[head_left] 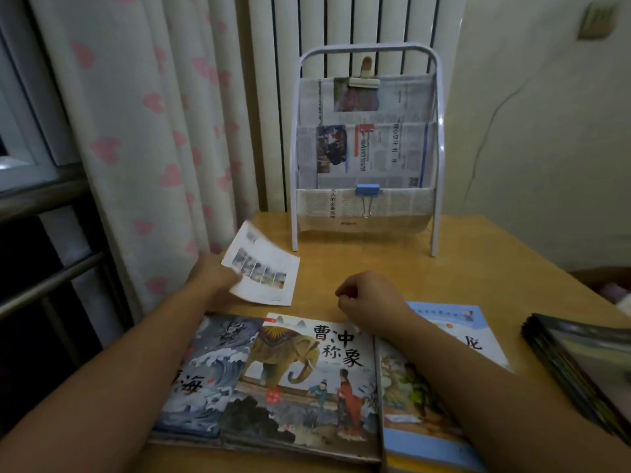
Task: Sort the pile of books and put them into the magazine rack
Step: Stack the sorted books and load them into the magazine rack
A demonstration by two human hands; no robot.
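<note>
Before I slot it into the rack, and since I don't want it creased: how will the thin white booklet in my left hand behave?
The white booklet looks thin and soft-covered, so probably floppy; its far corner already seems to curl. It is likely light, as the left hand lifts it by one edge. It may sag in the rack pockets.

You can read 曹冲称象 on the elephant book (307, 377) right in front of you. The wave book (205, 373) beside it shows 海, and the rack's newspaper print is too blurry.

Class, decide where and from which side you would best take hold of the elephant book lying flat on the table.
Probably the elephant book by its far edge, from the rack side: that edge is bare, while books overlap or abut both sides.
</note>
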